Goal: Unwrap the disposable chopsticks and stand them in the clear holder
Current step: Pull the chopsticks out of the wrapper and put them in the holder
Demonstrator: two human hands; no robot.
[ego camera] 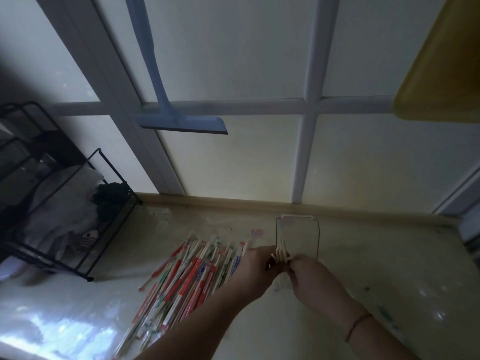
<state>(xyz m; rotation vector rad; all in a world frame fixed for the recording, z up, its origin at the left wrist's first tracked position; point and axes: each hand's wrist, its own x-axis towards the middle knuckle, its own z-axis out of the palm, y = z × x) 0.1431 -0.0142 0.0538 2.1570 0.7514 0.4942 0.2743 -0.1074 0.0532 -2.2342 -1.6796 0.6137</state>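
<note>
Bare chopsticks: a few pale wooden sticks (280,252), unwrapped, tips pointing far, in front of the clear holder (297,237).
Left hand (255,266): grip closed around the sticks' near ends.
Right hand (310,275): fingers pinch the same bundle.
Wrapped chopsticks (187,279): red, green and blue sleeves, heaped left on the counter (363,255).

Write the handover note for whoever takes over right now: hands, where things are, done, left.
Left hand and right hand: both grip a small bundle of bare chopsticks, tips up, in front of the clear holder.
Clear holder: on the counter near the back edge; whether it holds any chopsticks yet cannot be told.
Wrapped chopsticks: large pile lying to the left of the hands.
Done: a few unwrapped.
Left: stand this bundle in the holder, then unwrap the pile.
</note>
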